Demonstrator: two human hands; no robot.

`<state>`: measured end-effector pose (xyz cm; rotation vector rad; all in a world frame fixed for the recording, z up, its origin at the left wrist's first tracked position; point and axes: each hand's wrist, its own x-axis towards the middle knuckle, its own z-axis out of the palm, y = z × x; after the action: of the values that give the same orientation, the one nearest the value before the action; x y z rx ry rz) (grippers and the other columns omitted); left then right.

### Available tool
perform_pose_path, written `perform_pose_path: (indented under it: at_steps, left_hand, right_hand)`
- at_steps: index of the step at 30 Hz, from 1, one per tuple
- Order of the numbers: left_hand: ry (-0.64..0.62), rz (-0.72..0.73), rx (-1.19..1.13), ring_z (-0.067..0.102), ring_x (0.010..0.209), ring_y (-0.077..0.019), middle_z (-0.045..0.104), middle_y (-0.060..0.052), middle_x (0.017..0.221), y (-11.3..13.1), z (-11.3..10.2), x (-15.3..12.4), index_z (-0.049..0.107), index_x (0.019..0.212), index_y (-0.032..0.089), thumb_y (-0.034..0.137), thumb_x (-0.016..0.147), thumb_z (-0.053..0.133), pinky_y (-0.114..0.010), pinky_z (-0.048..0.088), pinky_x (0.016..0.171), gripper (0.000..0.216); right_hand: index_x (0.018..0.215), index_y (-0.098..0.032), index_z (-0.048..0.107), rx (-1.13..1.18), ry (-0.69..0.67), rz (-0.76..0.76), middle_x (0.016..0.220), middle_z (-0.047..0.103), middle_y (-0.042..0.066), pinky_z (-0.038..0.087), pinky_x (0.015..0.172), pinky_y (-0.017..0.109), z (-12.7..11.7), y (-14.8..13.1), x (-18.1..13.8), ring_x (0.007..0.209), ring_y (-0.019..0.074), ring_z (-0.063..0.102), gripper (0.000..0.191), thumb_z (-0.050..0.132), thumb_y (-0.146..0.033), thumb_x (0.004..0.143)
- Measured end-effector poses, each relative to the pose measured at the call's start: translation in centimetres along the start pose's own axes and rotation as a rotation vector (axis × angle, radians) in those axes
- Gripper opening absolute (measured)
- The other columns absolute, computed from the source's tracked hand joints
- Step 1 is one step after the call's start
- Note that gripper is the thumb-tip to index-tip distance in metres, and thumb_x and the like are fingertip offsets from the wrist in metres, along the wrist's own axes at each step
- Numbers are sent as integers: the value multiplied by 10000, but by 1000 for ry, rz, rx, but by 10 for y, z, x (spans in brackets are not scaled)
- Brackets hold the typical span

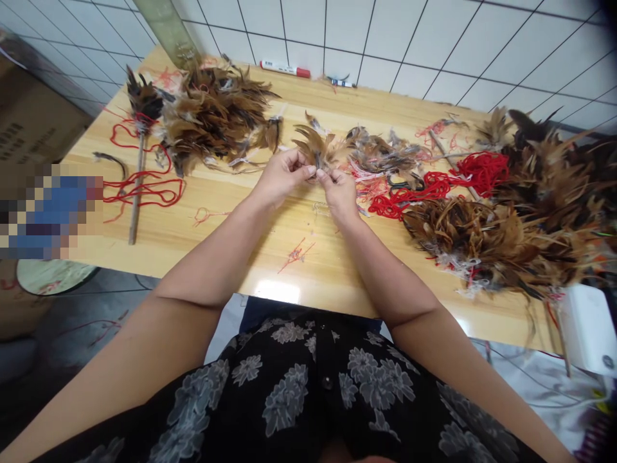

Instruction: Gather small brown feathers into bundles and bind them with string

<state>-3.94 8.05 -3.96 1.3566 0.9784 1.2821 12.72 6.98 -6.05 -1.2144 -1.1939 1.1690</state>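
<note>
Over the middle of the table, my left hand (288, 172) and my right hand (339, 191) meet, fingertips pinched close together. Between them they grip the base of a small bunch of brown feathers (315, 145), whose tips fan out away from me. Just behind and to the right lies a loose heap of grey and brown feathers (385, 153). Red cord (436, 186) runs in tangles to the right of my right hand. A larger pile of brown feathers (216, 116) sits beyond my left hand.
A stick (137, 186) with dark feathers and red cord stands out at left. More feather piles (511, 238) cover the right side, beside a white device (589, 329). A red-capped marker (284, 69) lies along the tiled wall. Thread scraps (295, 255) lie near the front edge.
</note>
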Motion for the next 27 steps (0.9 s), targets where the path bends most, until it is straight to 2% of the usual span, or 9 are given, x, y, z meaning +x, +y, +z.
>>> perform_pose_path:
  at_steps: [3,7,11,14,17,21,24,27]
  left_hand:
    - [20,5,2,681,697,-136,689,32,739,-1,2,-1,667,748,194,133,888,1095,-259,585,724,454]
    - [21,18,54,706,718,-173,686,10,735,3,0,-1,686,754,207,269,931,1096,-306,613,733,450]
    - [166,50,232,715,779,-203,754,-19,835,-3,-26,9,740,866,245,349,1002,1015,-358,613,765,323]
    - [268,93,494,720,868,-233,737,-24,847,-16,-49,17,740,876,253,360,992,981,-420,622,881,288]
    - [233,123,685,744,1021,-270,718,-43,901,-26,-58,19,747,901,245,379,944,992,-475,623,1030,283]
    - [224,186,781,739,1174,-381,723,-95,993,-33,-52,16,797,950,255,419,901,977,-572,594,1186,248]
    - [218,212,794,716,1215,-411,700,-102,991,-38,-49,17,806,975,262,504,964,925,-611,564,1242,269]
    - [196,189,818,702,1213,-407,675,-104,990,-38,-51,20,761,914,260,537,1001,911,-622,537,1255,326]
  right_hand:
    - [697,-230,608,8,-77,21,727,536,-55,479,835,308,-1,-3,0,808,138,509,630,996,-698,863]
    - [729,-231,641,31,-111,6,769,624,-35,528,886,325,-1,-6,1,855,159,593,589,1009,-671,860]
    - [789,-235,675,34,-50,5,816,697,-4,591,965,349,-3,-6,1,951,193,699,539,911,-687,963]
    - [830,-239,690,48,17,-3,820,705,5,623,991,360,-5,-8,1,1013,211,738,571,858,-763,982]
    - [864,-240,711,48,49,-23,833,712,12,636,1002,367,-6,-11,1,1046,223,755,603,859,-816,958]
    - [875,-244,705,3,39,-38,828,684,9,620,992,354,-6,-9,1,1034,219,741,637,838,-862,946]
    - [861,-246,682,-5,46,-34,820,650,-1,602,958,340,-5,-6,2,996,205,708,654,794,-882,969]
    - [839,-246,660,9,52,-8,785,594,-19,579,926,324,-3,-5,1,958,191,673,658,782,-876,984]
